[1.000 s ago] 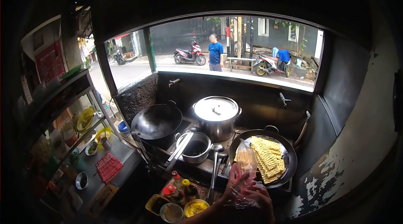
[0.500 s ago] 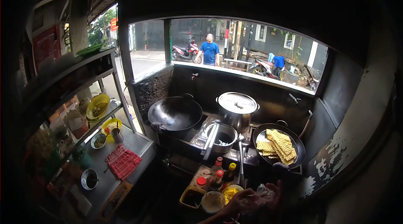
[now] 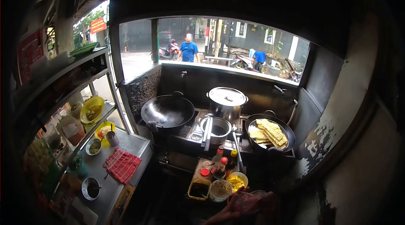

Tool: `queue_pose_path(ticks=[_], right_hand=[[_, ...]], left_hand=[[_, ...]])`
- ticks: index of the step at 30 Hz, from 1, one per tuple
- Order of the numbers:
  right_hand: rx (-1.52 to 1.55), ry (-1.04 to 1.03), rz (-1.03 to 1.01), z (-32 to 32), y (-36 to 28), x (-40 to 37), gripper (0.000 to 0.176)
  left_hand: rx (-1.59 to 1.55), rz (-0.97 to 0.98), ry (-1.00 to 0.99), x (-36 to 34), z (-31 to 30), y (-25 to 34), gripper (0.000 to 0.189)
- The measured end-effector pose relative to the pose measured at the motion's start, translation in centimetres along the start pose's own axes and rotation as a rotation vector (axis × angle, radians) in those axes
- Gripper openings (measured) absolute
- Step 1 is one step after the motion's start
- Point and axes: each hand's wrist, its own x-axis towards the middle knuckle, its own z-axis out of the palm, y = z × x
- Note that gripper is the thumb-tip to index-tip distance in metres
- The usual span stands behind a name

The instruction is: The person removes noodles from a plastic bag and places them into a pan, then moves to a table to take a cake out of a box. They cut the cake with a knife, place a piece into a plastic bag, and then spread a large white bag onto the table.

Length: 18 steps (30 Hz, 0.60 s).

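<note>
At the lower edge, my left hand [image 3: 228, 211] is closed on a crumpled clear plastic bag [image 3: 249, 201]. My right hand [image 3: 270, 206] is at the bag's other side, deep in shadow, so its fingers are hard to make out. Just beyond the hands sit a bowl with yellow contents [image 3: 238, 179] and a pale tub [image 3: 220, 190]. Sauce bottles with red and yellow caps [image 3: 222, 166] stand behind these. Blocks of dried noodles [image 3: 272, 133] lie in the right-hand wok [image 3: 290, 134], farther off.
A lidded pot [image 3: 228, 97], an open pot [image 3: 216, 130] with long utensils across it and an empty wok [image 3: 168, 113] stand on the stove. Left, a metal counter [image 3: 141, 147] carries a red cloth [image 3: 122, 165] and bowls. A person [image 3: 188, 50] stands outside.
The view has shifted, moving the stove leftward in the picture. My hands and the bag have moved slightly down and left relative to the frame, the right hand now darker. The person outside has turned.
</note>
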Motion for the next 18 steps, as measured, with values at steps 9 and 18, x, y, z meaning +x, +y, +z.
queue_pose_path(ticks=[9,18], right_hand=[[-0.219,0.078,0.074,1.1,-6.5,-3.6,0.009],[-0.101,0.181,0.38,-3.6,-5.4,-11.4,0.047]], left_hand=[[0.274,-0.128,0.095,0.4,3.2,-4.3,0.04],[0.258,-0.334,0.25,2.0,3.9,-6.9,0.02]])
